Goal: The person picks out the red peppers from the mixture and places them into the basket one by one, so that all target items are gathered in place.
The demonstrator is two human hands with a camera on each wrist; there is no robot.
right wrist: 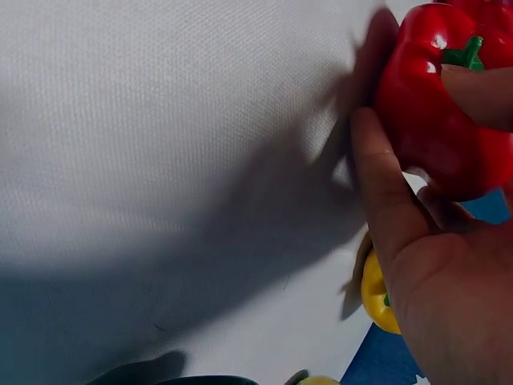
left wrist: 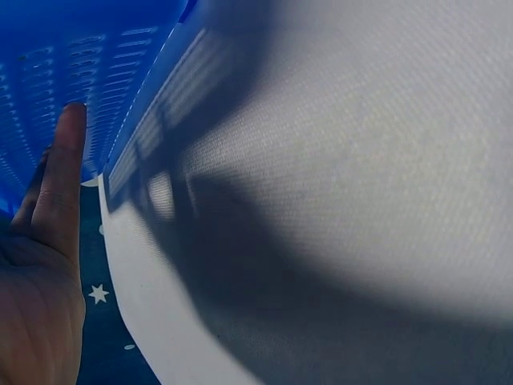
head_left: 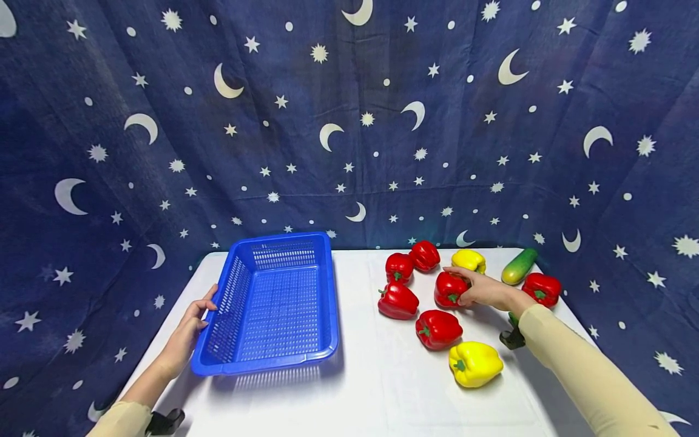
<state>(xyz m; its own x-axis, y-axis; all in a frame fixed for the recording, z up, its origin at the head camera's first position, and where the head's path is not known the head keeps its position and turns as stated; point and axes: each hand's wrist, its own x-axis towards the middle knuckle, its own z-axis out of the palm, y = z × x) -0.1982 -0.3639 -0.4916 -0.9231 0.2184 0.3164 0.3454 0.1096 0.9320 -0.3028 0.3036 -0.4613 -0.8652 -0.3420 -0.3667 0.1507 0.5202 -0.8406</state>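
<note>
On the right of the head view, my right hand [head_left: 486, 290] grips a red bell pepper [head_left: 449, 289] from its right side. In the right wrist view, the thumb lies by the green stem of this bell pepper [right wrist: 433, 120] and the fingers reach around its other side. My left hand [head_left: 185, 334] is at the left rim of a blue plastic basket [head_left: 333, 291]. The left wrist view shows a straight finger [left wrist: 64, 176] against the basket's slotted outer wall [left wrist: 88, 72]. Nothing lies inside the basket.
Several other red bell peppers, such as one in front [head_left: 438, 329], lie around the right hand. A yellow bell pepper [head_left: 475, 364] sits nearest; another yellow one [head_left: 468, 261] is behind. A green-yellow cucumber [head_left: 519, 267] lies at the back right of the white table [head_left: 360, 394].
</note>
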